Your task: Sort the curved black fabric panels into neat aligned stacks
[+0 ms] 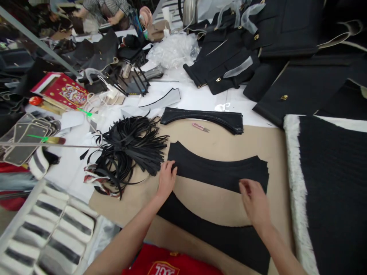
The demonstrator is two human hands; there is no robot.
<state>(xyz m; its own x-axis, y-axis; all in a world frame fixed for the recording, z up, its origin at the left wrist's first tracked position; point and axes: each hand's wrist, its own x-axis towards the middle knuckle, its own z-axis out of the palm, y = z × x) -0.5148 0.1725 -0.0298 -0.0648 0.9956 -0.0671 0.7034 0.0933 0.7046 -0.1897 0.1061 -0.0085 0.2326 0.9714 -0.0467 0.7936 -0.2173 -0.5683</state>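
Observation:
A stack of black curved panels (215, 168) lies on the brown board before me, its right-end edges slightly fanned. At its left end my left hand (167, 178) grips the edge between thumb and fingers. My right hand (256, 204) has its fingertips pinched together at the lower edge, near the right end. Closer to me, another black curved piece (212, 235) lies beneath my forearms. Beyond the stack sit a narrower bundle of black curved strips (202, 117) and pink thread snips (200, 127).
Left of the stack is a heap of black strips (132, 145). A router (136, 87) and a red box (61, 89) stand farther back. Black bag pieces (309, 86) cover the back right. Near left is a tray of striped white pieces (48, 229); another person (110, 13) sits across.

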